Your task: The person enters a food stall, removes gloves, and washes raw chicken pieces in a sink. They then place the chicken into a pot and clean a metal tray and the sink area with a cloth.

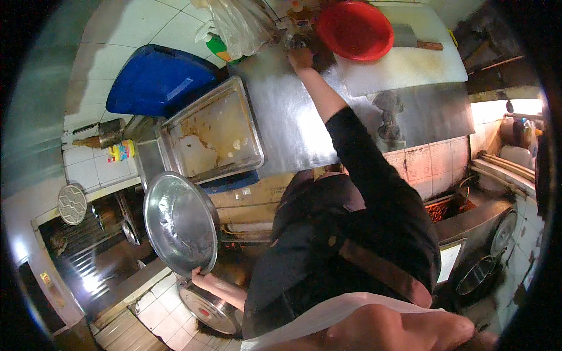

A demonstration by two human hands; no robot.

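Observation:
My left hand (199, 277) grips the rim of a large round steel basin (182, 223), held tilted at my left side with crumpled, shiny patches on its inner face. My right arm stretches across the steel worktop (290, 114) to its far side. There my right hand (301, 59) reaches to a small shiny, see-through item (295, 41), perhaps a jar or bag; its fingers are hard to make out. Just right of that hand sits a red plastic basin (355, 30), partly over a thick white cutting board (399, 70).
A cleaver (404, 36) lies on the board. A stained steel tray (210, 131) rests at the worktop's left, beside a blue plastic bin (162, 81). A plastic bag (239, 26) stands behind. A lidded steel pot (208, 307) sits on the floor below the basin.

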